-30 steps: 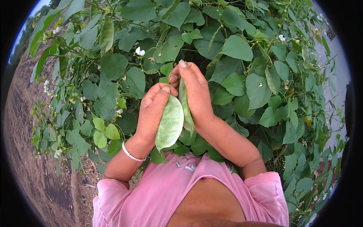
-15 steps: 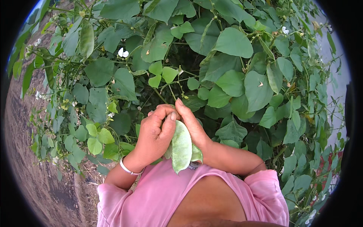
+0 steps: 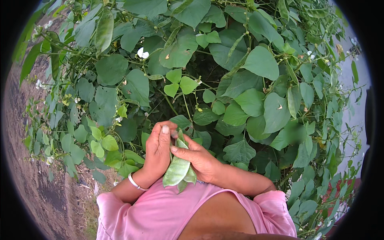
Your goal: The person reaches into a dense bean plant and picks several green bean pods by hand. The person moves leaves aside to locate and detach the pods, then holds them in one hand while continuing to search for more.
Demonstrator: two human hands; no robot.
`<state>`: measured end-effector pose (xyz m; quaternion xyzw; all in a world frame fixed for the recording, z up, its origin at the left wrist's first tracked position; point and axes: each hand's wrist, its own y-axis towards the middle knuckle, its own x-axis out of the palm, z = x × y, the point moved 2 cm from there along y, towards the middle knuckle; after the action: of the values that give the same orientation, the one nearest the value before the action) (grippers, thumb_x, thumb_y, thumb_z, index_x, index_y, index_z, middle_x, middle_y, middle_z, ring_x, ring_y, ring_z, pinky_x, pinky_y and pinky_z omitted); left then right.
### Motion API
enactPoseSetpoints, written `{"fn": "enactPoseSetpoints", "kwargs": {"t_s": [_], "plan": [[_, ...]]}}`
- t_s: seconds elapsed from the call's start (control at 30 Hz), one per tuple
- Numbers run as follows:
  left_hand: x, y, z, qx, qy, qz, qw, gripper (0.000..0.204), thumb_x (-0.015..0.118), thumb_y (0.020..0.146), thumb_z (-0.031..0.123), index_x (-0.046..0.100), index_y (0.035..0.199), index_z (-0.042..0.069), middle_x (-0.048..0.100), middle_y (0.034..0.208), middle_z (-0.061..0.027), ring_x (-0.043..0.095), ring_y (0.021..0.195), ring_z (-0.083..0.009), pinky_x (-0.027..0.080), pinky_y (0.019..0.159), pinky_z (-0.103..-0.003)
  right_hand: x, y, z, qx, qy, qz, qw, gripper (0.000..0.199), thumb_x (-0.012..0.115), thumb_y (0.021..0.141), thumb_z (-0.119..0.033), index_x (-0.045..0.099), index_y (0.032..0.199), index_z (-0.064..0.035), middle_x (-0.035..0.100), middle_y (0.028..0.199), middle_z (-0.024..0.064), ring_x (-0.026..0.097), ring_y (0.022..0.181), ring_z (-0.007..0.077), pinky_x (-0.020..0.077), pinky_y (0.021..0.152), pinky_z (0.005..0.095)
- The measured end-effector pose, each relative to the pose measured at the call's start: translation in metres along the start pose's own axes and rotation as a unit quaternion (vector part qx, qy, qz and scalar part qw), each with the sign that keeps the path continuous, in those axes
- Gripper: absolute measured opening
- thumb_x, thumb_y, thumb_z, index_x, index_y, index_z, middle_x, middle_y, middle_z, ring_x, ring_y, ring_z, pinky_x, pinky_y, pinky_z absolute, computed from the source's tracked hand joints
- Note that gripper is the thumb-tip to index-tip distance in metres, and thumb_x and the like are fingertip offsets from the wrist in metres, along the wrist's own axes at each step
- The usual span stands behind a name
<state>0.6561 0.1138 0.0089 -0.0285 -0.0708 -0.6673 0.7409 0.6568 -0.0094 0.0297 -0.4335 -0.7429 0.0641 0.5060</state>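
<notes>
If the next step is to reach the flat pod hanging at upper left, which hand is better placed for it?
Probably the left hand: it is nearer to that hanging pod, while the right hand has its thumb across the held pods.

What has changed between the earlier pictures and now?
The left hand and right hand moved down toward the pink cloth shirt. The right thumb now lies across the broad, flat green pods; the left thumb came off. The white round bangle stays on the left wrist.
</notes>
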Motion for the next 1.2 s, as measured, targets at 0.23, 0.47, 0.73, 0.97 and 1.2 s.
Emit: {"fn": "enactPoseSetpoints", "kwargs": {"t_s": [0.23,0.47,0.73,0.97,1.2], "plan": [[-0.002,0.005,-0.010,0.094,0.136,0.035,0.986,0.019,0.053,0.093,0.009,0.055,0.109,-0.001,0.057,0.092,-0.0122,0.057,0.073,-0.0168,0.046,0.064,-0.027,-0.006,0.005,0.008,0.013,-0.054,0.096,0.994,0.036,0.058,0.092,-0.015,0.044,0.125,-0.0119,0.057,0.096,0.0000,0.059,0.078,0.0086,0.0506,0.063,0.0261],[-0.008,0.014,0.000,0.017,-0.022,0.071,0.997,0.021,0.055,0.093,0.011,0.052,0.112,0.002,0.057,0.092,-0.0046,0.051,0.061,-0.0052,0.042,0.050,-0.020,-0.009,0.011,-0.002,-0.051,-0.043,0.077,0.995,0.027,0.059,0.091,-0.015,0.049,0.117,-0.0115,0.060,0.093,0.0011,0.062,0.077,0.0109,0.0530,0.065,0.0270],[0.006,0.014,0.006,-0.062,-0.245,0.080,0.964,0.015,0.054,0.095,0.014,0.053,0.106,0.004,0.053,0.083,0.0013,0.045,0.063,-0.0010,0.037,0.051,-0.016,-0.011,0.022,0.005,-0.057,-0.013,0.094,0.994,0.028,0.059,0.092,-0.031,0.049,0.112,-0.0127,0.059,0.092,0.0009,0.060,0.076,0.0112,0.0522,0.066,0.0263],[0.020,0.017,0.001,0.023,-0.187,0.130,0.973,0.026,0.041,0.099,0.024,0.050,0.115,0.006,0.055,0.113,-0.0074,0.049,0.103,-0.0131,0.036,0.091,-0.029,-0.008,0.021,0.012,-0.122,-0.019,0.064,0.990,0.042,0.064,0.089,-0.036,0.045,0.114,-0.0083,0.054,0.104,0.0029,0.054,0.092,0.0097,0.0467,0.079,0.0239],[0.019,0.013,0.006,0.045,-0.089,0.081,0.992,0.043,0.028,0.100,0.038,0.046,0.122,0.005,0.050,0.126,-0.0112,0.043,0.122,-0.0213,0.029,0.103,-0.037,-0.006,0.018,0.012,-0.106,-0.085,0.103,0.985,0.031,0.062,0.089,-0.013,0.044,0.114,-0.0090,0.056,0.099,0.0053,0.056,0.088,0.0118,0.0483,0.073,0.0269]]}}
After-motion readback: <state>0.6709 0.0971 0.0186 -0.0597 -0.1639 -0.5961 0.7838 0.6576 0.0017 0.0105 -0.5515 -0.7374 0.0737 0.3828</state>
